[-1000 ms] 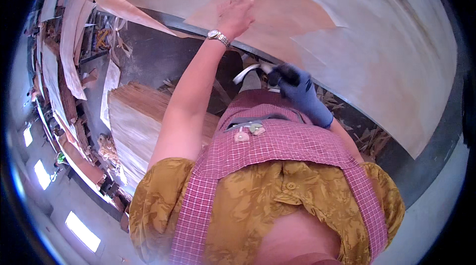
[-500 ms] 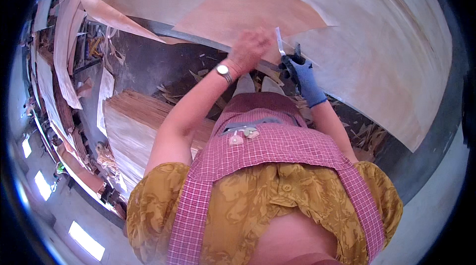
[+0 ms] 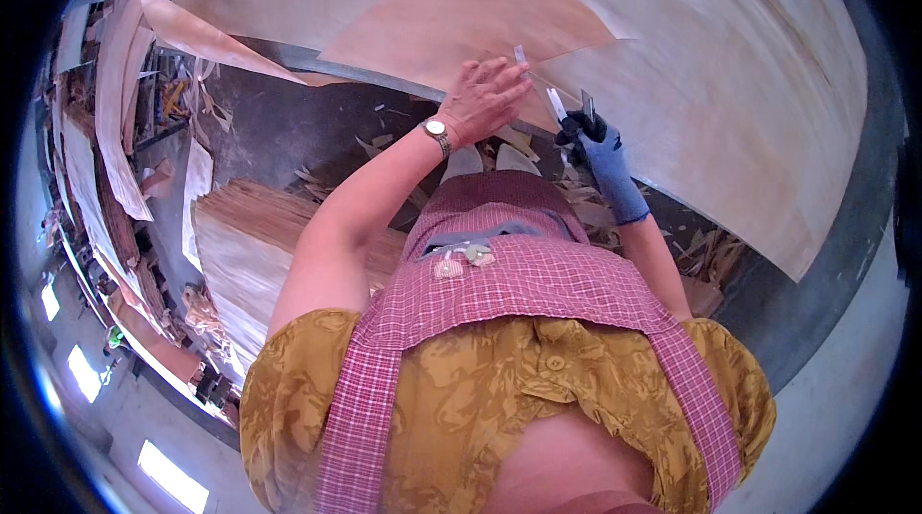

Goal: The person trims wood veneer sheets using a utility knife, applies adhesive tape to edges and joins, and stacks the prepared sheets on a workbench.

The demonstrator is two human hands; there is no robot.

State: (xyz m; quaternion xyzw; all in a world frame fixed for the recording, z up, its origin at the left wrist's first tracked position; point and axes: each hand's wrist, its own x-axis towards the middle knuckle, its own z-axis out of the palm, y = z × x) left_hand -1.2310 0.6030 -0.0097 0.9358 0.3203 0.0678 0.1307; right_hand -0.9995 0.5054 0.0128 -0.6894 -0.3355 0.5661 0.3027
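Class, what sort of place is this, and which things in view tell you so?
Probably a workshop handling thin wood sheets. The signs: a large pale wood sheet spread out in front, a stack of sheets at the left, and wood scraps littering the floor.

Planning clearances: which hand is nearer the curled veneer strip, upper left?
Left hand, apart from and right of the curled veneer strip; the gloved right hand is farther right.
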